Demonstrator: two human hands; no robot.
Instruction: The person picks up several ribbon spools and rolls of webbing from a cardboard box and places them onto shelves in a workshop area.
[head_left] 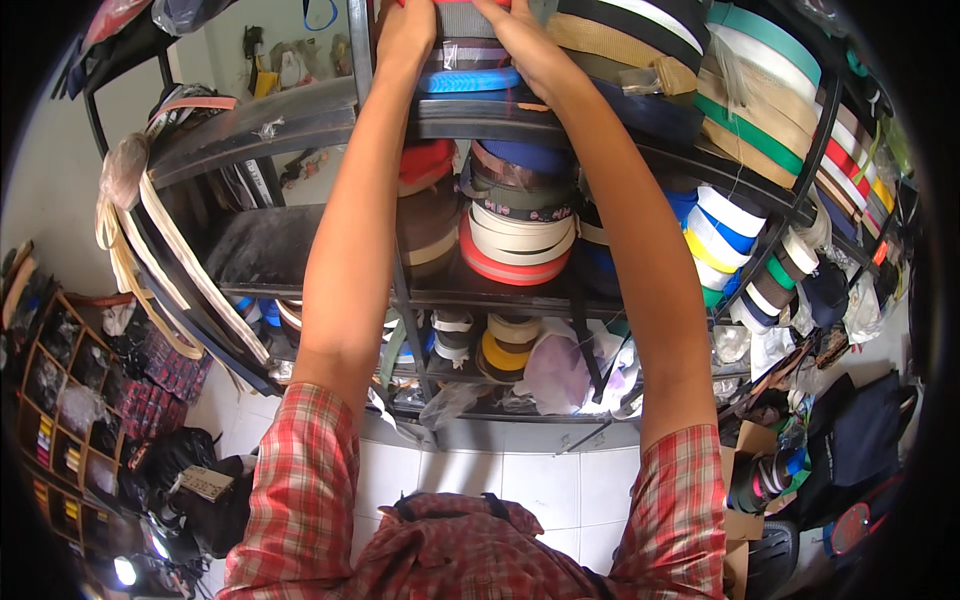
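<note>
Both my arms reach up to the top of a black metal shelf rack (pixel 300 120). My left hand (pixel 405 35) and my right hand (pixel 525 45) press on either side of a stack of webbing rolls (pixel 468 50), grey and striped, that sits on a blue roll (pixel 468 80). The fingertips of both hands run out of the picture at the top. Below them, on the middle shelf, lie a red roll (pixel 425 160), a dark blue roll (pixel 525 155) and a cream and red stack (pixel 515 245).
Many coloured strap rolls (pixel 760 110) fill the rack's right side. White straps (pixel 150 250) hang off its left end. A wooden cubby box (pixel 60 400) stands at the lower left, dark bags (pixel 860 440) and cardboard boxes at the lower right. White floor tiles (pixel 520 480) lie below.
</note>
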